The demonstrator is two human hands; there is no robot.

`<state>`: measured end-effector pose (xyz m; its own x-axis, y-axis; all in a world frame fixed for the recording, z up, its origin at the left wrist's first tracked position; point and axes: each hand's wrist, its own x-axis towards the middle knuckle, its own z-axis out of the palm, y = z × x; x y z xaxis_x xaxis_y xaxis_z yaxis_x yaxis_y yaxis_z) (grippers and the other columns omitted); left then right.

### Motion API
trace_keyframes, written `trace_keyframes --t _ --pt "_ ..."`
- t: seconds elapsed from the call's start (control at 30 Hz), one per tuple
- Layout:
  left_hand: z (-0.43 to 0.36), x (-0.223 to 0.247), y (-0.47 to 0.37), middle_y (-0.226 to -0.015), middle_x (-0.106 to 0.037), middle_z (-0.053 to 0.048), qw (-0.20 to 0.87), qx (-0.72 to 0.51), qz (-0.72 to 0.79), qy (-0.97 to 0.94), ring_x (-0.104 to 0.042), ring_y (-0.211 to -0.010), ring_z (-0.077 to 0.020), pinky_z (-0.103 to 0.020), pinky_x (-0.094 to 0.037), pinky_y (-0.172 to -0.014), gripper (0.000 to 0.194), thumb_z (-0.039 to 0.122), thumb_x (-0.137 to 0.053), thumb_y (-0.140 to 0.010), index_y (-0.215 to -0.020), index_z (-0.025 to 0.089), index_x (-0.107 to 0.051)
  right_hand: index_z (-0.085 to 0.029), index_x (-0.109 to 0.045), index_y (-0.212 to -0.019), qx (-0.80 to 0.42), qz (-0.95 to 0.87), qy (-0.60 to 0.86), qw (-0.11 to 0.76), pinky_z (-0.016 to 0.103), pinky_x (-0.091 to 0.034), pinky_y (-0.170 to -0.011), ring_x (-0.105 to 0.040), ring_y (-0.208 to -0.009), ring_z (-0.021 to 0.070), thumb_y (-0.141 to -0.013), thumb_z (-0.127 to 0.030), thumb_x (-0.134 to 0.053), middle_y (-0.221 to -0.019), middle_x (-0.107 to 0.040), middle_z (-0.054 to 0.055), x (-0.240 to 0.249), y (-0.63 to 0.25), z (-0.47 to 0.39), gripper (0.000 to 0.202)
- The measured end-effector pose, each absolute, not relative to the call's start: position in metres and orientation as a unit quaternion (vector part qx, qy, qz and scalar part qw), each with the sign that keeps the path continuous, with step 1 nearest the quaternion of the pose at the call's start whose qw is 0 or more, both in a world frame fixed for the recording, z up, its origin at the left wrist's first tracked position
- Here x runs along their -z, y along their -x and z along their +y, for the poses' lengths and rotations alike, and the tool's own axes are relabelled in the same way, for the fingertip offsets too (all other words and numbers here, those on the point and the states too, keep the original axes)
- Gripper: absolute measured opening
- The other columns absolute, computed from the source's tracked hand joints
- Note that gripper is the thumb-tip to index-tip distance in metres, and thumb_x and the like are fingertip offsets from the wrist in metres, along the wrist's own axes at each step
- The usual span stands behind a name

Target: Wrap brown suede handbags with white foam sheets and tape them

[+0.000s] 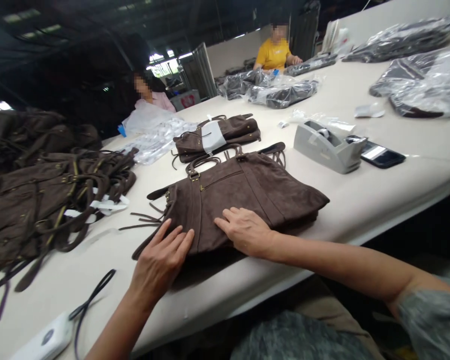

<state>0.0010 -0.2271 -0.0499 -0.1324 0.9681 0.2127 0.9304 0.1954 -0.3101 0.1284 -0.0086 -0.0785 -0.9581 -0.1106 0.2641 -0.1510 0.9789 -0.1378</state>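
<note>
A dark brown handbag [225, 200] lies flat on the pale table in front of me, its handles and zip toward the far side. On its near left corner rests my left hand [161, 255], fingers stretched out and slightly spread. My right hand [245, 230] presses on the middle of the near edge with fingers bent, and nothing shows in its grasp. Thin straps [144, 219] trail from the bag's left side. Just behind it lies another brown bag [217, 135] with a white paper band around it.
Brown bags [33, 200] are heaped on the left. A grey tape dispenser [328, 147] and a phone [382, 152] sit to the right. Plastic-wrapped bags [423, 82] lie farther back. A white device [47, 340] with a cord is near left. Two people sit across the table [360, 200].
</note>
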Motion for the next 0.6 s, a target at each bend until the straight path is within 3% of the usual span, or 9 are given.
trace_keyframes --t 0.07,0.13,0.23,0.33,0.4,0.47,0.53,0.6 --pt "-0.237 0.043 0.007 -0.113 -0.067 -0.007 0.177 -0.066 -0.762 0.62 -0.049 -0.125 -0.0271 -0.055 -0.016 -0.118 0.034 0.016 -0.046 -0.086 -0.115 0.019 -0.063 -0.016 -0.059 -0.108 -0.085 -0.989 -0.051 0.109 0.033 -0.045 -0.074 -0.059 -0.089 0.0227 -0.084 -0.016 -0.056 -0.097 -0.062 0.01 0.08 -0.122 -0.006 0.024" --pt "-0.249 0.037 0.017 -0.127 -0.06 -0.005 0.122 -0.072 -0.792 0.593 -0.037 -0.134 -0.0299 -0.059 -0.009 -0.117 0.036 0.021 -0.053 -0.083 -0.117 0.023 -0.062 -0.019 -0.06 -0.109 -0.109 -0.989 -0.046 0.092 0.032 -0.045 -0.072 -0.061 -0.088 0.0218 -0.083 -0.017 -0.056 -0.095 -0.065 0.008 0.08 -0.116 -0.003 0.027" --pt "-0.264 0.034 0.028 -0.142 -0.047 -0.002 -0.021 -0.032 -0.842 0.539 -0.033 -0.137 -0.0283 -0.055 -0.021 -0.116 0.048 0.032 -0.055 -0.083 -0.131 0.029 -0.051 -0.022 -0.061 -0.113 -0.138 -0.986 -0.052 0.079 0.031 -0.045 -0.071 -0.063 -0.088 0.0221 -0.081 -0.025 -0.061 -0.097 -0.067 0.005 0.08 -0.11 0.002 0.033" --pt "-0.27 0.04 0.031 -0.141 -0.045 -0.006 -0.105 0.065 -0.859 0.496 -0.045 -0.128 -0.0239 -0.042 -0.038 -0.109 0.057 0.036 -0.058 -0.081 -0.136 0.028 -0.045 -0.026 -0.063 -0.114 -0.147 -0.984 -0.058 0.079 0.03 -0.045 -0.071 -0.063 -0.089 0.021 -0.08 -0.023 -0.062 -0.097 -0.067 0.003 0.078 -0.112 0.003 0.035" --pt "-0.269 0.047 0.029 -0.127 -0.054 -0.008 -0.074 0.132 -0.853 0.499 -0.054 -0.116 -0.0208 -0.036 -0.046 -0.101 0.049 0.02 -0.053 -0.076 -0.126 0.023 -0.055 -0.027 -0.064 -0.113 -0.142 -0.984 -0.06 0.093 0.03 -0.044 -0.072 -0.062 -0.09 0.0205 -0.081 -0.026 -0.062 -0.096 -0.065 0.003 0.074 -0.116 -0.001 0.032" --pt "-0.267 0.054 0.025 -0.108 -0.059 -0.007 -0.013 0.175 -0.845 0.506 -0.059 -0.102 -0.0173 -0.03 -0.05 -0.091 0.048 0.005 -0.043 -0.068 -0.108 0.02 -0.064 -0.026 -0.066 -0.11 -0.138 -0.98 -0.072 0.121 0.031 -0.045 -0.073 -0.059 -0.091 0.0212 -0.084 -0.039 -0.062 -0.095 -0.063 0.005 0.07 -0.121 -0.011 0.029" --pt "-0.265 0.059 0.019 -0.099 -0.059 -0.005 0.042 0.188 -0.842 0.504 -0.06 -0.093 -0.0148 -0.026 -0.052 -0.084 0.05 -0.002 -0.037 -0.063 -0.099 0.019 -0.066 -0.026 -0.065 -0.11 -0.137 -0.975 -0.086 0.153 0.034 -0.046 -0.076 -0.057 -0.092 0.0225 -0.082 -0.054 -0.061 -0.096 -0.062 0.006 0.068 -0.123 -0.025 0.04" --pt "-0.263 0.059 0.011 -0.098 -0.059 -0.006 0.097 0.186 -0.839 0.501 -0.059 -0.094 -0.0153 -0.027 -0.052 -0.084 0.051 -0.005 -0.036 -0.064 -0.1 0.018 -0.064 -0.025 -0.062 -0.116 -0.129 -0.97 -0.091 0.183 0.037 -0.046 -0.078 -0.057 -0.092 0.0236 -0.079 -0.06 -0.062 -0.098 -0.061 0.007 0.069 -0.12 -0.04 0.051"
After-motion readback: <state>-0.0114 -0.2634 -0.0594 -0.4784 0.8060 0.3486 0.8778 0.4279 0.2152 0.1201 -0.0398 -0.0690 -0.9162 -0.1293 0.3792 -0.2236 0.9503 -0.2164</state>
